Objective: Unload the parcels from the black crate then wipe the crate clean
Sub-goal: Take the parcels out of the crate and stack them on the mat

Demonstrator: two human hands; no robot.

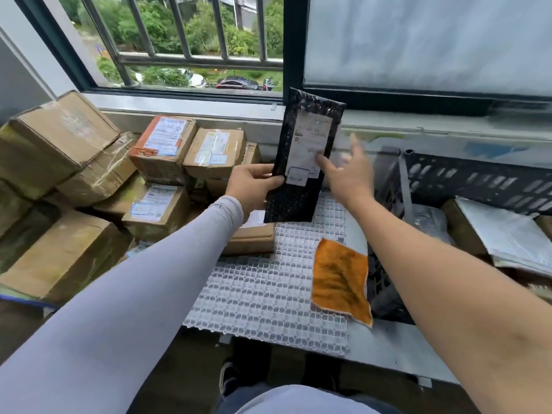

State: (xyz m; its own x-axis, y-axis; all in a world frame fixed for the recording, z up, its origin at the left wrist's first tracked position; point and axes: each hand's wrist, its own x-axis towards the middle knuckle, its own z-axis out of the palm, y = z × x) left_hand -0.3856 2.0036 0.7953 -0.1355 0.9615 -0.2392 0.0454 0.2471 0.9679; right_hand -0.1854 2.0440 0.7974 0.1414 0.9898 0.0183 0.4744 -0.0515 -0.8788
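Observation:
My left hand (254,185) grips a flat black bubble-wrap parcel (301,201) with a white label, held upright above the white grid mat (263,294). Beside it, my right hand (348,171) hovers with its fingers spread, the thumb touching the parcel's right edge near the label. The black crate (478,180) stands at the right and holds several parcels, among them a grey bag (430,219) and a white padded envelope (507,234). An orange cloth (340,279) lies on the mat next to the crate.
Several taped cardboard boxes (161,150) are stacked at the left against the window ledge (185,101). One flat box (251,237) lies on the mat under the held parcel. Barred window ahead. My feet show below the table edge.

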